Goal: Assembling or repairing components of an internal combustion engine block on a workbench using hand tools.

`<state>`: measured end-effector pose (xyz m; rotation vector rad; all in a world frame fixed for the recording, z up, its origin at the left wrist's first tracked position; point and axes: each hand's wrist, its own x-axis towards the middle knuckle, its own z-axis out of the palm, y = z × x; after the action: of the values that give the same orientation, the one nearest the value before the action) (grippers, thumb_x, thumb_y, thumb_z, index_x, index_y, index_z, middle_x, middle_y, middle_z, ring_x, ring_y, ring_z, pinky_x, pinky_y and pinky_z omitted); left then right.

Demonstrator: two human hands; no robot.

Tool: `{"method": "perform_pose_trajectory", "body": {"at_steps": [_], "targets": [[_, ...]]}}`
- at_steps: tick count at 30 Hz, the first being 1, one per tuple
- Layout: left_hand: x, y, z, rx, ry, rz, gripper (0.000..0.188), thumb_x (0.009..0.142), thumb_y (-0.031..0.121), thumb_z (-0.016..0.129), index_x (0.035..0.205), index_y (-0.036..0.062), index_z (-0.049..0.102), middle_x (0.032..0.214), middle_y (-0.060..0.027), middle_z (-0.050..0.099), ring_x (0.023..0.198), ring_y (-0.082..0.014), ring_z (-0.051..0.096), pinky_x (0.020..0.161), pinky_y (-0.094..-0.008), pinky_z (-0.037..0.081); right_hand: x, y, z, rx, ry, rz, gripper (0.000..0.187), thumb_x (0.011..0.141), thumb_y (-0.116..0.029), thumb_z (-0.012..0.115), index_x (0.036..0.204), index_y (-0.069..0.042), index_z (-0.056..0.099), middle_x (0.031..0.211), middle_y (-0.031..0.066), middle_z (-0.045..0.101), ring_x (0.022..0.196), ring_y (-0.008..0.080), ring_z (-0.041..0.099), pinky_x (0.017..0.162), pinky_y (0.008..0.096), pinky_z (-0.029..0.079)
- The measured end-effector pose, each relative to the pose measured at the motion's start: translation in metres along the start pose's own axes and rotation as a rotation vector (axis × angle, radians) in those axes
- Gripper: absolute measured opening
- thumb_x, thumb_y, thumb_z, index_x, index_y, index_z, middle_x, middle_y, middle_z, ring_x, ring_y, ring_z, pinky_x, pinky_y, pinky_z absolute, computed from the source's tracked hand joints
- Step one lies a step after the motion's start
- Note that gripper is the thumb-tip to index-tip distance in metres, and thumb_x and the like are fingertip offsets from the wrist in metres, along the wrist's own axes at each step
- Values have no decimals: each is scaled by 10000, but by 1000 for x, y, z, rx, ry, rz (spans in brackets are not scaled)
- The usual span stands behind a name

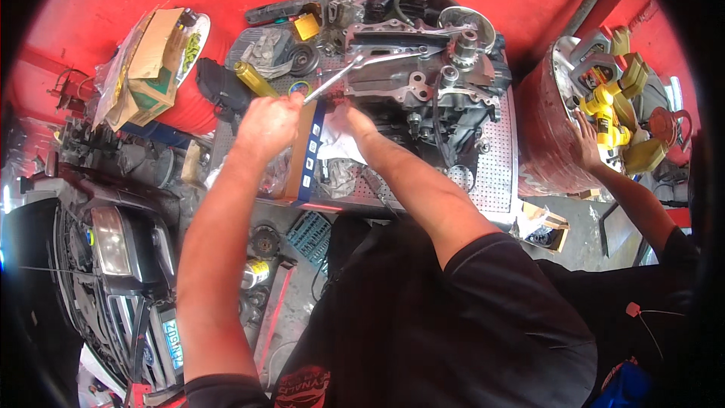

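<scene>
Fingers (pixel 293 106) (on the left hand (pixel 268 125)) curl closed around a silver bar (pixel 331 85).

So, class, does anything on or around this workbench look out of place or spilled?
A teal tray and a dark round part lie on the floor beside the bench: untidy, since someone stands working close by. I see no clear spill.

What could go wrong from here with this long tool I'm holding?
The metal tool in your left hand might slip and knock the metal housing. Your right hand, close by, could get struck too. The yellow bottle near your left hand might get bumped.
</scene>
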<state>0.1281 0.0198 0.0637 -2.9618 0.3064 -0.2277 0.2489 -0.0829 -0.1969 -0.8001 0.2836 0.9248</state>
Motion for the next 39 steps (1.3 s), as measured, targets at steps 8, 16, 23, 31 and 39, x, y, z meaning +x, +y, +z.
{"method": "perform_pose_trajectory", "body": {"at_steps": [8, 16, 23, 31, 39], "targets": [[6, 23, -22, -100, -299, -227, 279, 862, 83, 592, 1133, 14, 599, 897, -237, 715, 896, -435, 698, 815, -545, 540, -21, 13, 2, -35, 25, -41, 264, 954, -342, 603, 1064, -133, 723, 1016, 76, 730, 877, 205, 676, 774, 339, 510], [94, 57, -15, -666, -144, -247, 419, 959, 258, 636, 1323, 64, 562, 1083, -277, 709, 1070, -481, 659, 950, -526, 513, -29, 20, -3, -44, -2, -23, 494, 1028, -393, 460, 1422, -106, 540, 1371, 73, 603, 1260, 171, 522, 1081, 326, 373], [111, 88, -2, -218, -98, -262, 287, 1012, 348, 562, 1102, 77, 594, 890, -225, 691, 826, -440, 712, 716, -562, 568, -13, 25, 2, 20, -16, 1, 479, 1034, -383, 449, 1420, -112, 538, 1363, 66, 598, 1262, 167, 515, 1084, 322, 369], [88, 111, -19, -239, -21, -444, 260, 1011, 343, 564, 1097, 101, 608, 940, -226, 688, 840, -440, 715, 722, -562, 571, -24, 24, 8, 10, -57, 25, 463, 1039, -371, 436, 1416, -120, 536, 1355, 57, 591, 1264, 162, 507, 1087, 317, 364], [102, 125, -10, -113, -139, -443, 284, 1019, 313, 530, 1244, 162, 614, 963, -216, 686, 880, -412, 724, 725, -538, 578, -30, 34, 7, -13, -121, 51, 448, 1045, -359, 424, 1413, -128, 533, 1346, 47, 585, 1266, 157, 499, 1091, 312, 359]]}}
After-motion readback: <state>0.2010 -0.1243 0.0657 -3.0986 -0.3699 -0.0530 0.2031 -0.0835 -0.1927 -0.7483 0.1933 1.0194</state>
